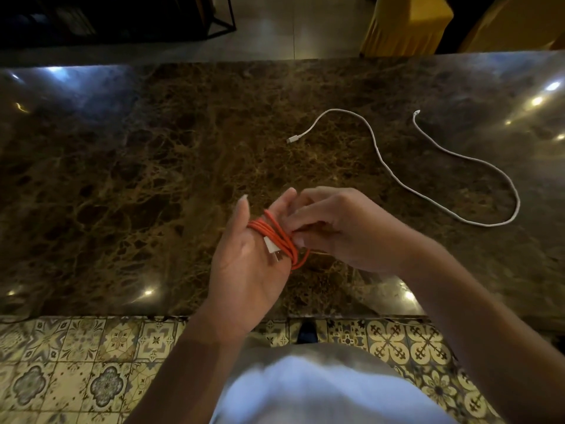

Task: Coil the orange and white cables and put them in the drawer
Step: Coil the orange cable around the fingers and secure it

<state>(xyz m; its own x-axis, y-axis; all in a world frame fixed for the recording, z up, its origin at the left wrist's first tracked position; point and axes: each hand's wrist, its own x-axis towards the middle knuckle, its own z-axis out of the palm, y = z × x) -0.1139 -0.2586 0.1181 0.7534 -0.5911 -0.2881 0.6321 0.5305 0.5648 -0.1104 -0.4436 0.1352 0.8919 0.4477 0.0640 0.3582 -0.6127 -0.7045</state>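
The orange cable (pixel 276 235) is wound in several loops around the fingers of my left hand (pixel 247 264), which is held palm up with straight fingers above the marble counter. A white plug of that cable lies against the palm. My right hand (pixel 339 228) pinches the orange strand at the right side of the loops. The white cable (pixel 397 179) lies loose and uncoiled on the counter, to the right and beyond my hands. No drawer is in view.
The dark brown marble counter (pixel 153 179) spans the whole view; its near edge runs above patterned floor tiles (pixel 91 362). Beyond the far edge stand yellow-covered chairs (pixel 406 22) and a dark metal frame (pixel 220 22).
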